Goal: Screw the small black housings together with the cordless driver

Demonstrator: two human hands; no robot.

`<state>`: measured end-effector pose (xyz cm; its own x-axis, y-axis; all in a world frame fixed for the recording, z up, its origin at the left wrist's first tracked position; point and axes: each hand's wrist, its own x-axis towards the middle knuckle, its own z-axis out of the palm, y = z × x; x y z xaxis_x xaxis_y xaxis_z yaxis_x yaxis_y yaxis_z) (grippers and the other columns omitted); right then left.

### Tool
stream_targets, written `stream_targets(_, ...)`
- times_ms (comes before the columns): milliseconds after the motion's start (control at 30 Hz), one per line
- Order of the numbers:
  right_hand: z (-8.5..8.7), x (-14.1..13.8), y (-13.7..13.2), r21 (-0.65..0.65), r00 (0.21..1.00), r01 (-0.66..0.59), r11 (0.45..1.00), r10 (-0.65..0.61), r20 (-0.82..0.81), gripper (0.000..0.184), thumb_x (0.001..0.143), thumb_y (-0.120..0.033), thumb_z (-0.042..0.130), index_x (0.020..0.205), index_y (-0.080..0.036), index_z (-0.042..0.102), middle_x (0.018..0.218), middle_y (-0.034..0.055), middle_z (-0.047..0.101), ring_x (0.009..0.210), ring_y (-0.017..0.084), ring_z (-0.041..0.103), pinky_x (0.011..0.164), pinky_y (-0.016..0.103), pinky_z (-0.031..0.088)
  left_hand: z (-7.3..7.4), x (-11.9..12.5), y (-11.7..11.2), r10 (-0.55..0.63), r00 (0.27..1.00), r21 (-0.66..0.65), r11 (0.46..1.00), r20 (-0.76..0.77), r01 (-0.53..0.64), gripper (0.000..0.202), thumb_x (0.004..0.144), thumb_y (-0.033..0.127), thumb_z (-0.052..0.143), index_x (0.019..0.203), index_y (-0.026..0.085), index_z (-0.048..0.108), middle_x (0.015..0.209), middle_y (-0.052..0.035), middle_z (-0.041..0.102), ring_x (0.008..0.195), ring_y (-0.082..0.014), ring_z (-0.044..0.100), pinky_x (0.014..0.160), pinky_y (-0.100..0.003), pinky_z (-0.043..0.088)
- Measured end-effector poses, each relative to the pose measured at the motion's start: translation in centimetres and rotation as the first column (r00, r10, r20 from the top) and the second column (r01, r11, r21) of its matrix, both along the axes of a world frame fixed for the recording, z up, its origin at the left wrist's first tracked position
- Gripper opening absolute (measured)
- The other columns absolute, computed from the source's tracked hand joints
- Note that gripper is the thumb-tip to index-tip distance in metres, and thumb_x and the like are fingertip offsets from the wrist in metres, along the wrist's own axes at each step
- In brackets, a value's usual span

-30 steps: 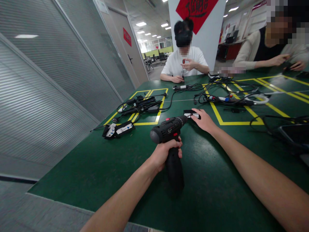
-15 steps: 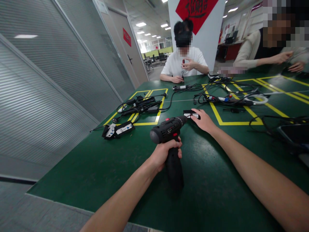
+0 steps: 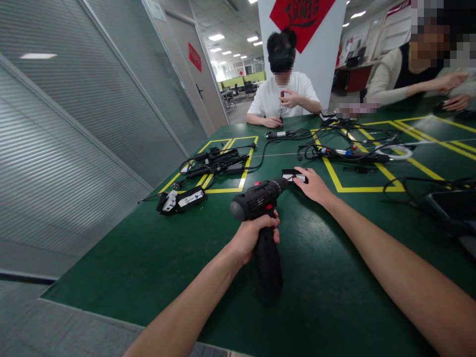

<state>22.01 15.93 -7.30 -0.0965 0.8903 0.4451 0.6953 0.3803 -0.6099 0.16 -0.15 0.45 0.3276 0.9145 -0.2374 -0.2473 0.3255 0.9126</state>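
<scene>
My left hand [image 3: 256, 235] is wrapped round the handle of a black cordless drill [image 3: 260, 198] with red buttons. The drill points forward and to the right, and its chuck end reaches a small black-and-white block-shaped part [image 3: 292, 174] on the table. Thumb and fingers of my right hand [image 3: 310, 183] grip that part at its right side. Whether the bit touches the part I cannot tell, as the chuck and my fingers cover the spot. On the left of the drill lies an opened black case [image 3: 182, 200] with white and blue insides.
Black tools with tangled cords [image 3: 219, 161] lie in a yellow-taped area at the left. More corded tools [image 3: 345, 153] and a white ring [image 3: 397, 151] lie at the right. A dark device [image 3: 451, 206] sits at the right edge. Two people sit across the green table [image 3: 148, 277].
My hands, the drill and the part stay nearly still. At the far right, the co-worker's arms and body have shifted slightly to the right.
</scene>
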Motion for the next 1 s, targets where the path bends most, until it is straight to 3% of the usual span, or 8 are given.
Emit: stream_targets(1000, -0.13, 0.10, 0.14, -0.010, 1.000, -0.005, 1.000, 0.005, -0.012, 0.048, 0.088, -0.039, 0.052, 0.133, -0.022, 0.055, 0.121, 0.0121, 0.056, 0.105, 0.027, 0.060, 0.095, 0.040, 0.046, -0.30, -0.09, 0.13, -0.019, 1.000, 0.009, 1.000, 0.006, 0.019, 0.020, 0.073, 0.021, 0.061, 0.091, 0.014, 0.057, 0.074, -0.0001, 0.054, 0.052, -0.0092, 0.053, 0.056, -0.026, 0.043)
